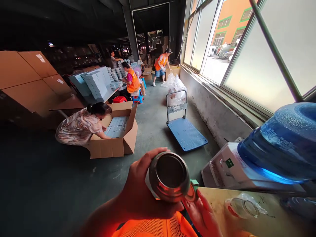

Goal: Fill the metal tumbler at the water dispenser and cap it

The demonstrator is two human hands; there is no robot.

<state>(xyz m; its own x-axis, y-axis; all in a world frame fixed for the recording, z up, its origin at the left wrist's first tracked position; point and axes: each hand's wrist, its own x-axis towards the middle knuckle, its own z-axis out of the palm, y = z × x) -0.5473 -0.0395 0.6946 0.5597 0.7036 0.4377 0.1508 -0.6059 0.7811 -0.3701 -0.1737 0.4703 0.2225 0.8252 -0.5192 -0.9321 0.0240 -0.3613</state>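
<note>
Close below the camera, an open steel flask (170, 176) is held upright with its empty mouth facing up. The left hand (140, 194) is wrapped around the flask's side, its grip closed firmly on the body, thumb curled over near the rim. The right hand (201, 214) is pressed against the flask's lower right edge, beside a small green tab (195, 183); whether its grip is closed on anything cannot be told. An orange mesh vest (153, 227) is seen just beneath both hands. To the right, a worktop (271, 220) carries a clear plastic wrapper (243, 205), and a white water dispenser (229, 168) topped by a blue water bottle (283, 144) is set just behind it. Farther off on the floor, a blue platform trolley (186, 131) is parked, and an open cardboard box (118, 135) is being reached into by a crouching person (81, 126).
</note>
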